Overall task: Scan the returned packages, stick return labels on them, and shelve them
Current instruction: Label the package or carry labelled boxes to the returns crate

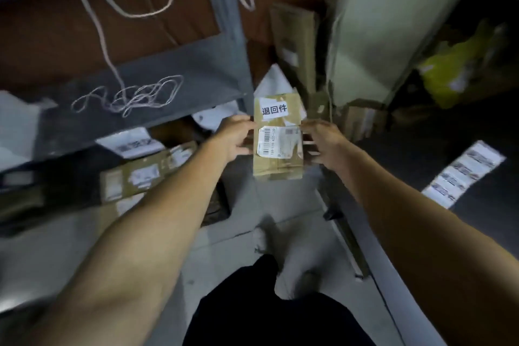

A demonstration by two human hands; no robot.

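Here we see the left hand (235,137) clamped on the left edge of the cardboard package (278,136), thumb over the front face, fingers curled behind. The right hand (323,140) sits at the package's right edge, fingers loosely spread and touching the side; we cannot tell if it truly grips. The package is held up in mid-air between both hands, long side upright, above the grey floor (280,205).

On the package's upper front we see a white return label (273,109) with black Chinese characters. Below it, between the two hands, a barcoded shipping label (278,140), partly torn.

Left of the package stands a dark metal shelf (157,87), with a tangle of white string (132,98) lying on its board. Under that board, lower left of the package, we see another cardboard box (146,171) with labels and a white parcel (129,142) above it, blurred.

Behind the package, a white bag (273,81) and tall cardboard pieces (295,39) lean upright. Right of those, a big pale panel (393,31), and further right a yellow bag (455,73).

Lower right of the package, a strip of labels (463,174) lies on a dark surface, print too blurred to read. Below the package, the person's dark trousers (280,303).
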